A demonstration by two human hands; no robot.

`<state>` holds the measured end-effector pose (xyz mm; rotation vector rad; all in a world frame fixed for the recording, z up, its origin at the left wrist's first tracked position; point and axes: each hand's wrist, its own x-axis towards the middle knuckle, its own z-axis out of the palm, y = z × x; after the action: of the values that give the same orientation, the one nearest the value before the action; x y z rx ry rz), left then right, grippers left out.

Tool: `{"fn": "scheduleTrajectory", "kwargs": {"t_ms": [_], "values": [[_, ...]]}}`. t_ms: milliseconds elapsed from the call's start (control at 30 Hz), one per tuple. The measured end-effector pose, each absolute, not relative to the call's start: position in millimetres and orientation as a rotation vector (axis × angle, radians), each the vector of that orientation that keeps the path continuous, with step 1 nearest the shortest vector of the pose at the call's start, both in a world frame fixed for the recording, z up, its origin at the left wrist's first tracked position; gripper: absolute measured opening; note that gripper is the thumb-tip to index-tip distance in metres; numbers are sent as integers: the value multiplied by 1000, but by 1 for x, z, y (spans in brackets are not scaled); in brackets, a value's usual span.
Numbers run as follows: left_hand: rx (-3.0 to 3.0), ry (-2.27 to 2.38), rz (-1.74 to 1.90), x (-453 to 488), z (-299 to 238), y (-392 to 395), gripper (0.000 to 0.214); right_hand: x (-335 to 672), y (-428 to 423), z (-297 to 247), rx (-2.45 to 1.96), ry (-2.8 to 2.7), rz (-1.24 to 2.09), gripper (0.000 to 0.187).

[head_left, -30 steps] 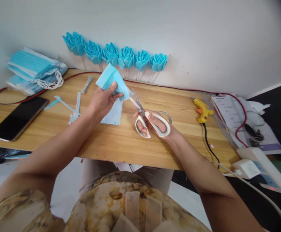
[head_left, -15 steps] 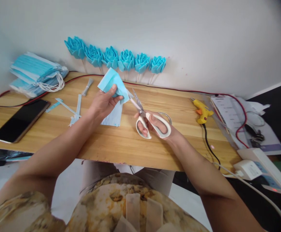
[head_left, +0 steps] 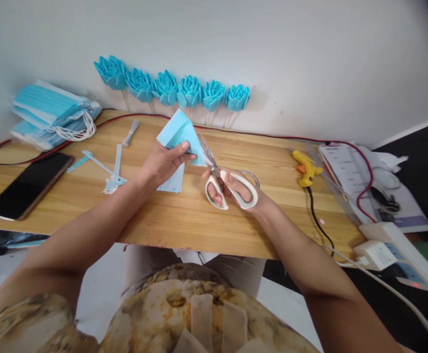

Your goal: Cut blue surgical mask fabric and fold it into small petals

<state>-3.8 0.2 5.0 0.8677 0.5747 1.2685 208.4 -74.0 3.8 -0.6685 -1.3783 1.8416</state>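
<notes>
Pinched between the thumb and fingers of my left hand (head_left: pixel 168 162) is a piece of blue face mask fabric (head_left: pixel 182 128), folded and held above the table. My right hand (head_left: pixel 232 189) grips white-handled scissors (head_left: pixel 239 190), fingers through the loops. The scissor blades are parted and lie at the right edge of the fabric; whether they touch it I cannot tell. Below my left hand, another pale blue fabric sheet (head_left: pixel 173 181) rests on the wood, partly covered. Cut strips (head_left: pixel 118 162) are scattered to the left of my forearm.
Several blue fabric roses (head_left: pixel 166 88) on sticks lean along the wall. A stack of face masks (head_left: pixel 48 108) and a phone (head_left: pixel 30 186) lie left. On the right are a yellow glue gun (head_left: pixel 306 166), papers (head_left: pixel 341 166) and a power strip (head_left: pixel 405 257). A red-black cable runs along the back.
My left hand and the blue fabric have moved a little right and down, closer to the scissors. A pale sliver seen at the blades before no longer shows.
</notes>
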Motion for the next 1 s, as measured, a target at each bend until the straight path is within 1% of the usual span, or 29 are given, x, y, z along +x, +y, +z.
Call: {"fn": "scheduleTrajectory", "kwargs": {"t_ms": [100,433,767,867,1000], "values": [[893,539,1223,-2,2,-1,49,208,-74,4,-675,-1381,1819,51],[980,562,1152,4,1,-8,44,208,-70,-1,-700,-1393,1806,58],[991,574,1187,6,-1,-9,41,201,-73,-1,-643,-1320,1794,54],[959,590,1191,7,-1,-8,45,201,-72,-4,-634,-1316,1784,55],[938,594,1199,7,-1,-6,49,200,-73,-6,-666,-1296,1781,60]]}}
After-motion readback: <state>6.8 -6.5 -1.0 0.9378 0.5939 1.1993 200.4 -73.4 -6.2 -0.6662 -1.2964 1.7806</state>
